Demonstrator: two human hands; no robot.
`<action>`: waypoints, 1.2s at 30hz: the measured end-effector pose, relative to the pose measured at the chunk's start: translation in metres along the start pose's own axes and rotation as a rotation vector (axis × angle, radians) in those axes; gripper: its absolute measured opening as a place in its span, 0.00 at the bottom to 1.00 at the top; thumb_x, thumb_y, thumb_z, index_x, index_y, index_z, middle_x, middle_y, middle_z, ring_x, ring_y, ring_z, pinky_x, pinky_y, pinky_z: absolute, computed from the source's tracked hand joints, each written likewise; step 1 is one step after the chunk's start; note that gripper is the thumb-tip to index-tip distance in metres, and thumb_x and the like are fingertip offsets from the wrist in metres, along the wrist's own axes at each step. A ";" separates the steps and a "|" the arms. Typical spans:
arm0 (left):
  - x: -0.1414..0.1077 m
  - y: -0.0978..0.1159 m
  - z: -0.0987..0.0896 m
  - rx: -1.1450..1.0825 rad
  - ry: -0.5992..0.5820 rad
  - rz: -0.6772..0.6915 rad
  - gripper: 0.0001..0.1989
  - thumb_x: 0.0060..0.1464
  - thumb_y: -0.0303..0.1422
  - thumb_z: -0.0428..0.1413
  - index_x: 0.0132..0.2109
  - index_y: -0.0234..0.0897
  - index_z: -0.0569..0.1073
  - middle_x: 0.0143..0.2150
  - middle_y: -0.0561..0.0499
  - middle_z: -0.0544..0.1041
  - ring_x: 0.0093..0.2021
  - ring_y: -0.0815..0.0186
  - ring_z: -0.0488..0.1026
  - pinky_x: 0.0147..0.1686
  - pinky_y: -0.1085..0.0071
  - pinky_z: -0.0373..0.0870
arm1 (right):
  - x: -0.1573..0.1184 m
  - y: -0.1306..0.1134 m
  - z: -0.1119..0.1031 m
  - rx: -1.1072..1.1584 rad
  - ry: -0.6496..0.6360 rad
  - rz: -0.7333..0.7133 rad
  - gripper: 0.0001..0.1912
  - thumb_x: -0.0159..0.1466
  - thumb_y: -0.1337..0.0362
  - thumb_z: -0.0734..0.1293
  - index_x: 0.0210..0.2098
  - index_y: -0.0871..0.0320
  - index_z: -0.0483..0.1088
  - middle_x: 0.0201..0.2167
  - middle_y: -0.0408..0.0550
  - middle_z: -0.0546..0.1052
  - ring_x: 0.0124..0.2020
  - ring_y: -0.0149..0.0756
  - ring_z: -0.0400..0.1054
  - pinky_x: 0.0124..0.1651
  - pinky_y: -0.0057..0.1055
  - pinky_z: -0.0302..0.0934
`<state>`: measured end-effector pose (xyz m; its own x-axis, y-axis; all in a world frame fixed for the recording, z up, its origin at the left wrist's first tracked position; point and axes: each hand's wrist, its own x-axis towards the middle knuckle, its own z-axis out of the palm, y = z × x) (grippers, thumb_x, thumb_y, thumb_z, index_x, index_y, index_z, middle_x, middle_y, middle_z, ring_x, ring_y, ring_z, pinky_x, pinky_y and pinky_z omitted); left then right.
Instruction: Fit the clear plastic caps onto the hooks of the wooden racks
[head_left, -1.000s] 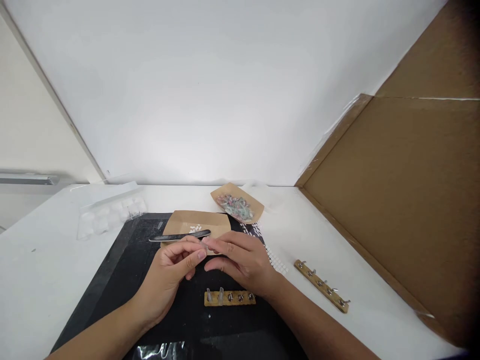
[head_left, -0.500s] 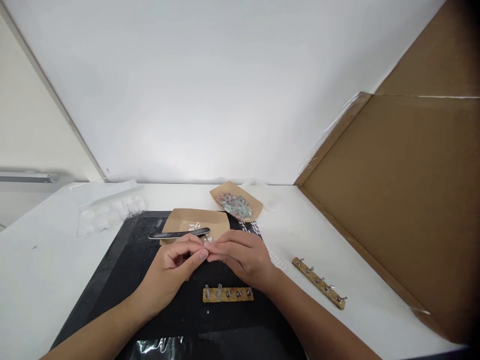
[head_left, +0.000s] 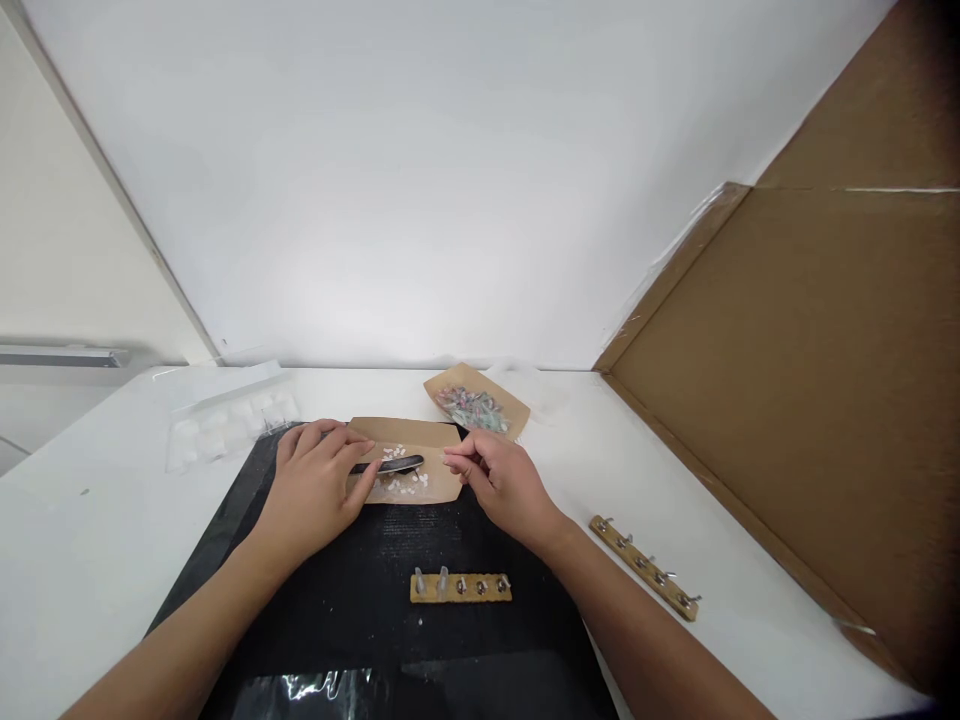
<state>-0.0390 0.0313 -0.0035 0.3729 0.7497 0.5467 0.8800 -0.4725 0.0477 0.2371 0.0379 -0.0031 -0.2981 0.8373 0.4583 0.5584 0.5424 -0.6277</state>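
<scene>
Slanting over the paper tray (head_left: 412, 432), the black file (head_left: 405, 464) meets the left hand (head_left: 311, 485), whether clamped I can't tell; the right hand (head_left: 510, 485), fingertips together, pinches a tiny pale piece (head_left: 445, 458), wooden strip (head_left: 450, 598) nearer the body.

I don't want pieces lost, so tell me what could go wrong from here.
The left hand is at the black nail file, which stretches over loose white bits in the cardboard tray; moving it might scatter them. The right hand pinches a tiny pale piece, which could slip. Two clear nail tips stand on the wooden strip on the black mat; a bump could dislodge them.
</scene>
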 end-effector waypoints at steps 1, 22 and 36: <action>-0.001 0.000 0.002 0.010 -0.012 0.000 0.12 0.67 0.39 0.57 0.49 0.40 0.81 0.49 0.44 0.83 0.57 0.45 0.70 0.60 0.43 0.57 | 0.000 0.001 0.000 -0.016 -0.021 0.003 0.08 0.73 0.62 0.68 0.36 0.54 0.73 0.34 0.44 0.80 0.37 0.37 0.74 0.41 0.32 0.64; -0.008 0.014 0.000 -0.128 -0.194 0.082 0.10 0.71 0.33 0.51 0.44 0.39 0.76 0.44 0.46 0.76 0.42 0.59 0.74 0.41 0.64 0.71 | -0.003 0.006 0.006 -0.142 -0.160 -0.050 0.08 0.75 0.61 0.65 0.39 0.55 0.71 0.38 0.46 0.78 0.40 0.38 0.72 0.42 0.34 0.64; -0.007 0.036 -0.012 -0.678 -0.088 -0.181 0.07 0.68 0.37 0.57 0.44 0.41 0.78 0.36 0.52 0.81 0.33 0.65 0.78 0.36 0.70 0.70 | -0.007 -0.014 0.011 -0.029 0.231 -0.226 0.04 0.74 0.65 0.66 0.41 0.53 0.74 0.33 0.45 0.78 0.32 0.35 0.72 0.37 0.33 0.66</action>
<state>-0.0131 0.0034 0.0044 0.2860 0.8648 0.4127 0.5640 -0.5000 0.6572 0.2231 0.0253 -0.0049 -0.2359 0.6562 0.7168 0.5209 0.7080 -0.4768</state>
